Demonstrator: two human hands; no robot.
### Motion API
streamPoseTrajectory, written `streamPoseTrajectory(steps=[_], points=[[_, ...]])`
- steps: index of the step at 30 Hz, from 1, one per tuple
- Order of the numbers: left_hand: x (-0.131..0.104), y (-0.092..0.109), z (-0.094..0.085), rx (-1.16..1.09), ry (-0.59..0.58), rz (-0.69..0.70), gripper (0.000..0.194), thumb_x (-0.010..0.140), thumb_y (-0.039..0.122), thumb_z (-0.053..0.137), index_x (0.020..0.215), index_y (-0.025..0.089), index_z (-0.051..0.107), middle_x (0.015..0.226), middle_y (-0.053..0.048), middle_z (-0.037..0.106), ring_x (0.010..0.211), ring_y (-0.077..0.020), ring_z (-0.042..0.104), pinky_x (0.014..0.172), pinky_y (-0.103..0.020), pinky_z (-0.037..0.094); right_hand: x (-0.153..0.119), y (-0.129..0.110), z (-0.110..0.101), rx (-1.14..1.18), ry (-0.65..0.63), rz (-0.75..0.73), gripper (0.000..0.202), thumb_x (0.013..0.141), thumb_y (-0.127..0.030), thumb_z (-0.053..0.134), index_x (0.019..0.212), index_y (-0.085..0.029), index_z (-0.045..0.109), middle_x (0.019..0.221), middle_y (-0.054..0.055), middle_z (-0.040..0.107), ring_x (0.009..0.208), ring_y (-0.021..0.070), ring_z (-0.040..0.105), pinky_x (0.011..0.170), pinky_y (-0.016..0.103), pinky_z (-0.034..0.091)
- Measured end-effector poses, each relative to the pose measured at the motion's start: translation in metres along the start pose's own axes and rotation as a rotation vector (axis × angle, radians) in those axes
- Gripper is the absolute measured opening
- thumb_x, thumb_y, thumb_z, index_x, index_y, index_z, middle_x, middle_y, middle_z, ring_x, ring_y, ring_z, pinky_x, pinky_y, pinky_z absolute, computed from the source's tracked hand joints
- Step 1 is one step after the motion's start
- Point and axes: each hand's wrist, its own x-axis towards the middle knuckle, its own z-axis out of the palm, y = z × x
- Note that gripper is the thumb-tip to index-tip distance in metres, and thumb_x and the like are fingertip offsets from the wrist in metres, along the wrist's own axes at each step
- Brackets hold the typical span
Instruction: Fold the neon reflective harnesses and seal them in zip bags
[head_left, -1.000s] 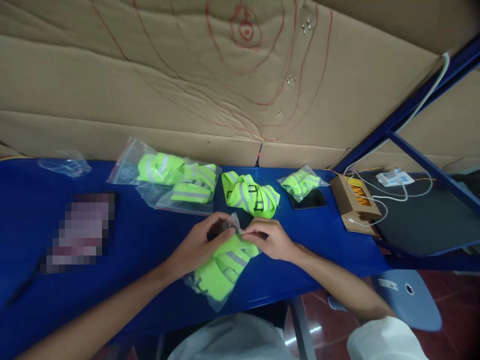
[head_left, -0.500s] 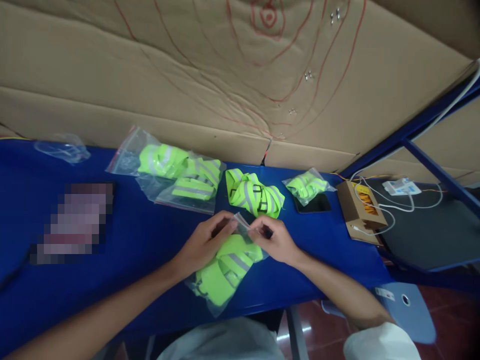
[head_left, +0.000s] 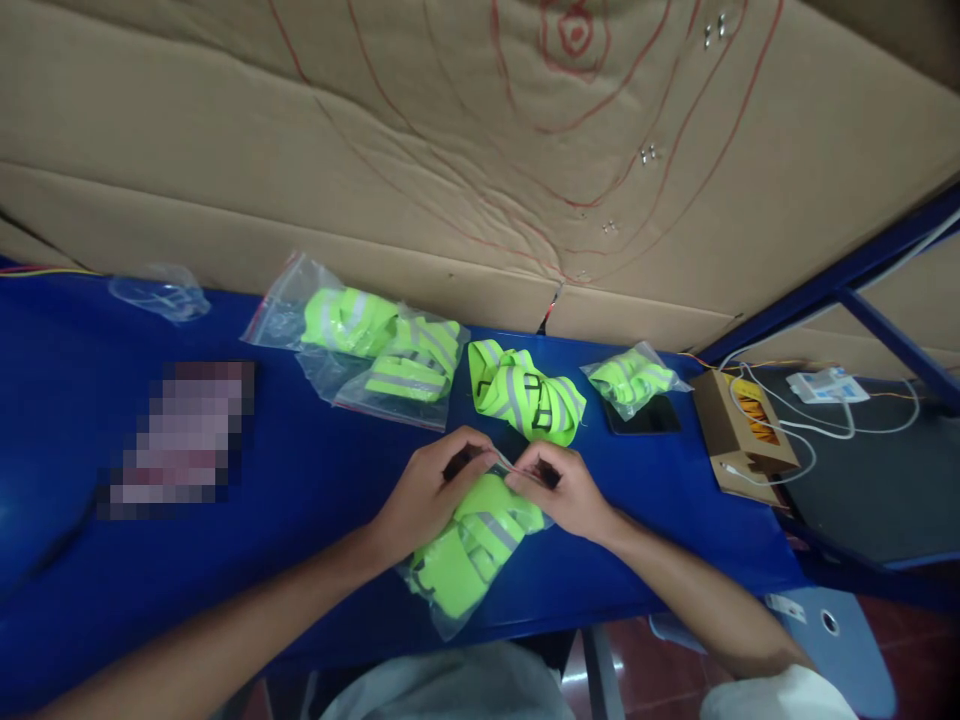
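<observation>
A clear zip bag (head_left: 472,555) with a folded yellow-green reflective strap inside lies near the table's front edge. My left hand (head_left: 439,490) pinches the bag's top edge from the left. On the other side, my right hand (head_left: 562,490) pinches the same edge, close to the left fingertips. Just beyond my hands rests a loose yellow-green strap (head_left: 517,392) with black buckles. Two bagged straps, one farther back (head_left: 349,322) and one nearer (head_left: 412,365), overlap to its left. Another small bagged strap (head_left: 631,378) sits to the right, partly over a dark phone (head_left: 646,415).
The blue table (head_left: 315,520) runs up to a cardboard wall (head_left: 375,160). A pixelated flat object (head_left: 184,435) and a crumpled clear bag (head_left: 161,295) are at the left. An open cardboard box (head_left: 739,435) and white cables stand right. A blue-grey stool (head_left: 840,640) is below.
The view has shifted, so the scene sits farther right. My fingers have come closer together along the bag's top edge, which now shows less between them.
</observation>
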Motion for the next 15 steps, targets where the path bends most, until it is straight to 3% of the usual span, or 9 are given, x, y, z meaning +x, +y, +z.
streamPoseTrajectory(steps=[2, 3, 5, 6, 7, 9, 13, 15], points=[[-0.001, -0.002, 0.0, 0.006, 0.011, 0.007, 0.024, 0.099, 0.043, 0.058, 0.096, 0.022, 0.069, 0.085, 0.002, 0.072, 0.073, -0.0133, 0.064, 0.067, -0.024, 0.046, 0.003, -0.003, -0.01, -0.118, -0.029, -0.116, 0.021, 0.096, -0.041, 0.069, 0.102, -0.02, 0.069, 0.086, 0.003, 0.068, 0.072, 0.0145, 0.061, 0.066, 0.026, 0.05], [-0.002, -0.003, -0.001, 0.004, 0.018, 0.013, 0.024, 0.099, 0.042, 0.058, 0.095, 0.022, 0.069, 0.085, 0.002, 0.072, 0.074, -0.0135, 0.065, 0.068, -0.024, 0.047, 0.005, -0.004, -0.018, -0.205, -0.055, -0.193, 0.031, 0.097, -0.045, 0.067, 0.117, -0.022, 0.067, 0.103, 0.007, 0.071, 0.088, 0.0183, 0.066, 0.077, 0.03, 0.055], [-0.003, -0.004, -0.002, 0.002, 0.041, 0.027, 0.024, 0.099, 0.043, 0.059, 0.093, 0.021, 0.068, 0.086, 0.002, 0.073, 0.077, -0.0144, 0.067, 0.07, -0.024, 0.048, 0.01, -0.006, -0.041, -0.407, 0.011, -0.329, 0.054, 0.098, -0.055, 0.06, 0.144, -0.026, 0.053, 0.141, 0.014, 0.058, 0.127, 0.0277, 0.059, 0.105, 0.045, 0.051], [-0.003, -0.004, -0.002, 0.003, 0.054, 0.036, 0.024, 0.099, 0.043, 0.059, 0.091, 0.021, 0.068, 0.087, 0.001, 0.073, 0.078, -0.0147, 0.068, 0.07, -0.025, 0.049, 0.012, -0.006, -0.054, -0.506, 0.158, -0.363, 0.06, 0.1, -0.058, 0.054, 0.151, -0.028, 0.046, 0.154, 0.014, 0.046, 0.142, 0.0317, 0.047, 0.115, 0.053, 0.043], [-0.003, -0.004, -0.003, 0.005, 0.067, 0.048, 0.024, 0.099, 0.042, 0.059, 0.09, 0.021, 0.068, 0.089, 0.001, 0.074, 0.079, -0.0149, 0.068, 0.071, -0.025, 0.049, 0.013, -0.006, -0.066, -0.579, 0.383, -0.365, 0.061, 0.102, -0.058, 0.048, 0.156, -0.03, 0.039, 0.161, 0.014, 0.035, 0.151, 0.0339, 0.034, 0.12, 0.06, 0.035], [-0.002, -0.004, -0.002, 0.014, 0.083, 0.073, 0.024, 0.099, 0.042, 0.06, 0.091, 0.022, 0.068, 0.092, 0.0, 0.074, 0.082, -0.0152, 0.069, 0.073, -0.025, 0.05, 0.014, -0.008, -0.088, -0.677, 0.709, -0.356, 0.062, 0.105, -0.053, 0.041, 0.161, -0.03, 0.028, 0.169, 0.013, 0.017, 0.159, 0.0366, 0.016, 0.122, 0.068, 0.025], [0.0, -0.005, -0.002, 0.032, 0.11, 0.072, 0.025, 0.099, 0.044, 0.059, 0.094, 0.022, 0.068, 0.093, 0.0, 0.075, 0.084, -0.0159, 0.07, 0.074, -0.025, 0.051, 0.0, -0.025, -0.111, -0.864, 0.91, -0.533, 0.078, 0.101, -0.061, 0.045, 0.165, -0.029, 0.014, 0.173, 0.01, 0.0, 0.16, 0.0427, 0.003, 0.124, 0.072, 0.016], [0.0, -0.005, -0.002, 0.043, 0.122, 0.045, 0.026, 0.099, 0.046, 0.06, 0.094, 0.022, 0.069, 0.089, 0.001, 0.074, 0.079, -0.0158, 0.069, 0.072, -0.025, 0.05, -0.008, -0.037, -0.11, -0.866, 0.92, -0.512, 0.078, 0.103, -0.062, 0.036, 0.166, -0.03, 0.004, 0.173, 0.007, -0.007, 0.16, 0.0401, -0.012, 0.125, 0.071, 0.013]])
